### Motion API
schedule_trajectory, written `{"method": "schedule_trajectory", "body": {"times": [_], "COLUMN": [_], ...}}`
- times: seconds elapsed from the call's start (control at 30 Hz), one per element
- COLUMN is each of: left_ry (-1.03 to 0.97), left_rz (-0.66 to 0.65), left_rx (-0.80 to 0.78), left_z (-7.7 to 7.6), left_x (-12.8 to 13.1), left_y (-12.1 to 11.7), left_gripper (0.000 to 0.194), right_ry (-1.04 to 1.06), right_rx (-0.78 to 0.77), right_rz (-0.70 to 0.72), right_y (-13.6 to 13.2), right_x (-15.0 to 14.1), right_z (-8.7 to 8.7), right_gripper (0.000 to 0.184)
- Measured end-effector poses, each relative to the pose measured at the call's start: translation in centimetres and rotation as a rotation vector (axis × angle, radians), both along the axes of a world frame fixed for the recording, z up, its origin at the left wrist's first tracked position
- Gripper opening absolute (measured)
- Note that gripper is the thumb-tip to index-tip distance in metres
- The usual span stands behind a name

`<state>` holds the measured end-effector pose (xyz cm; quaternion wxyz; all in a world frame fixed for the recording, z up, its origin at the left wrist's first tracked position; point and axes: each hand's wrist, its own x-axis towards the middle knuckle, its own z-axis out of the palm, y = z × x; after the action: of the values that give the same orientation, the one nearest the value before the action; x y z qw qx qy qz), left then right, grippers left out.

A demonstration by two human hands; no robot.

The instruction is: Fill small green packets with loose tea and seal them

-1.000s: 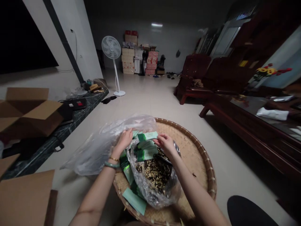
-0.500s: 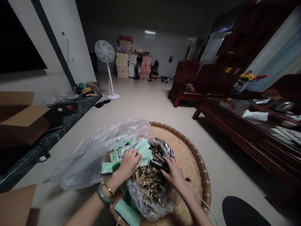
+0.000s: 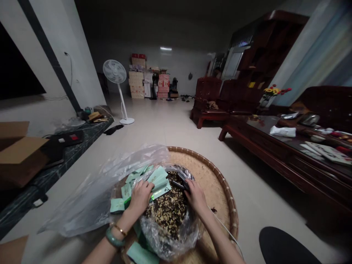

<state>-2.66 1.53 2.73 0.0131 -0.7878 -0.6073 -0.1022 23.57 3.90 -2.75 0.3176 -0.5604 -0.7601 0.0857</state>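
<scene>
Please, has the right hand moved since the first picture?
Yes. Judged against the round woven tray, the right hand is now nearer its right edge and farther from its far edge.

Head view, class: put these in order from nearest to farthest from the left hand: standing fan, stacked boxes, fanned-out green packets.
1. Fanned-out green packets, at the fingers of the left hand.
2. Standing fan, ahead and to the left, beyond the tray.
3. Stacked boxes, by the back wall.

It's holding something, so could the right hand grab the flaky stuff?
Probably yes: the flaky stuff lies mostly uncovered in the open clear bag, though the right hand holds a dark tool.
</scene>
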Motion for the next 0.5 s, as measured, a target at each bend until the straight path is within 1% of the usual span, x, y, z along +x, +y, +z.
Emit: {"method": "schedule_trajectory", "body": {"times": [0.07, 0.13, 0.2, 0.27, 0.37, 0.43, 0.5], "left_ry": [-0.037, -0.1, -0.233, -0.419, -0.686, -0.81, -0.903], "left_rz": [0.0, 0.006, 0.003, 0.005, 0.055, 0.086, 0.106], "left_rx": [0.025, 0.068, 0.098, 0.079, -0.008, -0.056, -0.073], "left_z": [-0.7, -1.3, -1.7, -1.5, -0.8, -0.3, 0.0], "left_x": [-0.3, -0.8, -1.3, -1.8, -2.0, -1.8, -1.5], "left_y": [-0.1, -0.2, -0.3, -0.4, -0.6, -0.9, -1.1], "left_gripper": [0.015, 0.017, 0.015, 0.011, 0.012, 0.015, 0.019], "right_ry": [0.019, 0.06, 0.131, 0.208, 0.262, 0.275, 0.288], "right_rx": [0.038, 0.095, 0.155, 0.199, 0.241, 0.288, 0.353], "right_rz": [0.019, 0.03, 0.063, 0.125, 0.211, 0.269, 0.311], "right_y": [-0.2, -0.5, -1.0, -1.5, -1.9, -1.8, -1.6], "right_x": [-0.3, -0.7, -1.6, -2.7, -4.8, -6.1, -7.0], "right_z": [-0.2, -0.3, 0.0, 0.7, 2.5, 3.6, 4.3], "right_gripper": [0.042, 0.038, 0.033, 0.033, 0.045, 0.05, 0.052]}}
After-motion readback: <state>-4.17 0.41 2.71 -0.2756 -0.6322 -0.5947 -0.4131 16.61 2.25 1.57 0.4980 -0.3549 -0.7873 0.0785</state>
